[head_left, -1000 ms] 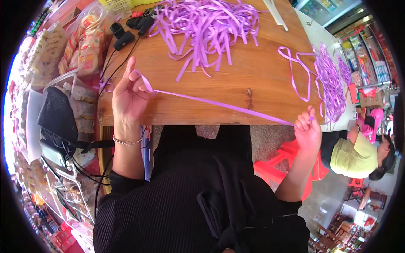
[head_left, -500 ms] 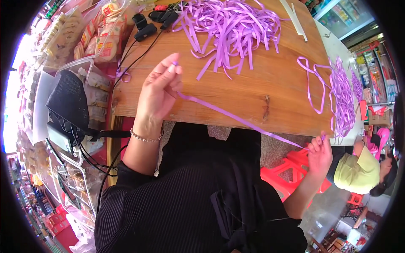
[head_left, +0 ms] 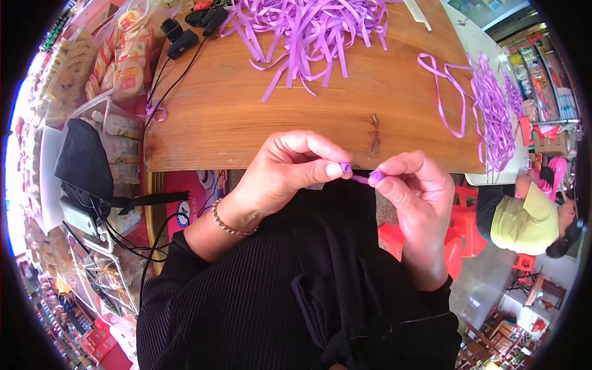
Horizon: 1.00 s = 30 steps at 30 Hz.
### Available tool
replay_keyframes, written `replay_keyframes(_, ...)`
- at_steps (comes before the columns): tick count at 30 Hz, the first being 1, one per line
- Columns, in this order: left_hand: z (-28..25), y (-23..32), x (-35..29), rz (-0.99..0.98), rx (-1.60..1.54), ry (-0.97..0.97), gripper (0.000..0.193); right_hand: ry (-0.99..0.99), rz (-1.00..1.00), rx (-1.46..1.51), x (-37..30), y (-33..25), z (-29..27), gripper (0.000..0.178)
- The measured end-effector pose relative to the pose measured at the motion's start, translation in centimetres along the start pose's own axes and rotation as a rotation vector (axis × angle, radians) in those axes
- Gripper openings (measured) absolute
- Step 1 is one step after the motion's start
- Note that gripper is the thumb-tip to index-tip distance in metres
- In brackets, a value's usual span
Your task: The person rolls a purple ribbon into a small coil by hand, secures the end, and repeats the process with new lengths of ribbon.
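Note:
Just over the table's near edge, in front of my body, my left hand [head_left: 283, 169] pinches one end of a purple ribbon [head_left: 360, 179] between thumb and forefinger. My right hand [head_left: 422, 188] pinches the other end the same way, fingers curled. Small folded or rolled purple bits show at both fingertips, close together. Most of the ribbon's length is hidden by the fingers or below them. Beyond my hands lies a big heap of loose purple ribbons [head_left: 314, 37]. A bundle of purple ribbons [head_left: 495, 117] hangs over the right side.
The wooden table [head_left: 246, 117] bears black devices with cables [head_left: 182, 44] and white strips [head_left: 419, 13]. Packaged snacks [head_left: 126, 58] and a black mesh cap [head_left: 83, 154] stand left. Red stools [head_left: 472, 228] and a person in a yellow top [head_left: 524, 222] are at the right.
My hands were far apart with the ribbon stretched between them. Both have come together in front of me, the left moving right and down, the right moving left and up.

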<state>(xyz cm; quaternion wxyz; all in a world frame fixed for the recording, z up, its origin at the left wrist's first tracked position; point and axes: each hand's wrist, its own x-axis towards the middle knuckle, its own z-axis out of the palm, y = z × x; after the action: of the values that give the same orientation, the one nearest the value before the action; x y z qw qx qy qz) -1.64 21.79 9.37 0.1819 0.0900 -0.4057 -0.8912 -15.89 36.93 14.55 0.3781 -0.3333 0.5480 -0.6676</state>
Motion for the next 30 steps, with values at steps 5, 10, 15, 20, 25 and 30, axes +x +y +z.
replay_keyframes(5,0.6,-0.5,0.0,-0.010,-0.004,0.021,0.008,-0.016,-0.028,-0.106,0.0,0.4,0.7,0.014)
replay_keyframes(10,0.8,-0.3,0.1,-0.023,-0.016,0.019,0.008,-0.001,-0.067,-0.142,0.0,0.4,1.0,0.013)
replay_keyframes(15,0.8,-0.4,0.2,0.009,0.042,0.024,0.008,-0.053,-0.106,-0.288,0.0,0.4,0.6,0.016)
replay_keyframes(20,0.9,-0.5,0.1,0.015,0.051,0.027,0.009,-0.025,-0.107,-0.291,0.2,0.3,1.1,0.013)
replay_keyframes(25,1.0,-0.5,0.0,0.034,0.069,0.037,0.009,-0.024,-0.082,-0.309,0.2,0.0,1.3,0.012)
replay_keyframes(30,1.3,-0.5,-0.2,0.115,0.170,0.049,0.008,-0.056,-0.132,-0.473,0.1,-0.3,1.2,0.011)
